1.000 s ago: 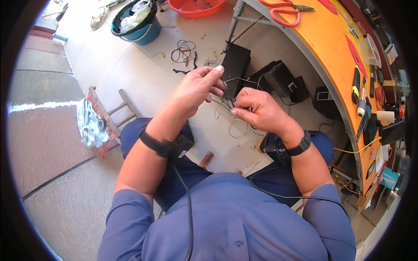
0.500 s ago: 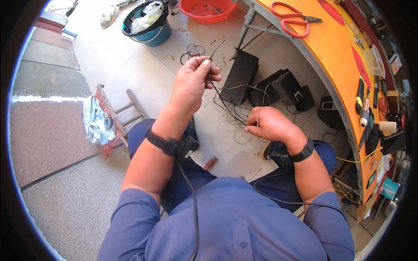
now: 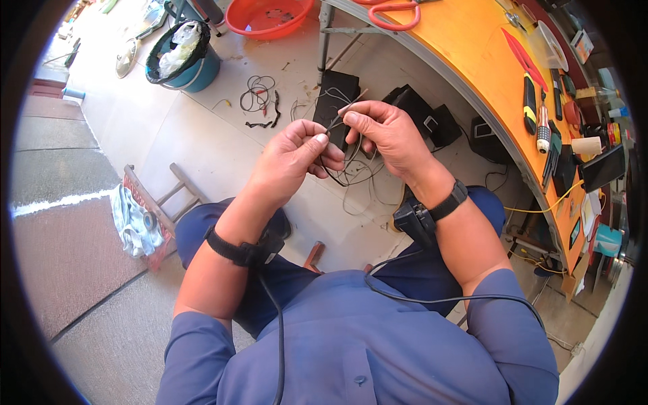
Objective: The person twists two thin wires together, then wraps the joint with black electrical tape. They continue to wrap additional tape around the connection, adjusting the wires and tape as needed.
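Note:
Thin dark cables (image 3: 334, 125) run between my two hands, out in front of my knees. My left hand (image 3: 297, 158) pinches them between thumb and forefinger, the other fingers curled. Close beside it, my right hand (image 3: 388, 135) is closed on the cables too, thumb against forefinger. Below the hands hang loose loops of thin wire (image 3: 370, 177), tangled over the floor. Beyond them lies a black box (image 3: 339, 84), with another black box-shaped device (image 3: 412, 108) to its right. Exactly where the cable ends are is hidden by my fingers.
An orange workbench (image 3: 466, 50) with red-handled scissors (image 3: 398, 17) and a screwdriver (image 3: 543, 128) curves along the right. A blue bucket (image 3: 202, 75) and a red basin (image 3: 266, 20) stand far left. Coiled cable (image 3: 258, 94) lies on the floor; a wooden stool (image 3: 152, 202) stands left.
My right hand has risen from the hanging wires to meet my left hand and has closed on the cables. The whole view has shifted, so the surroundings sit further left.

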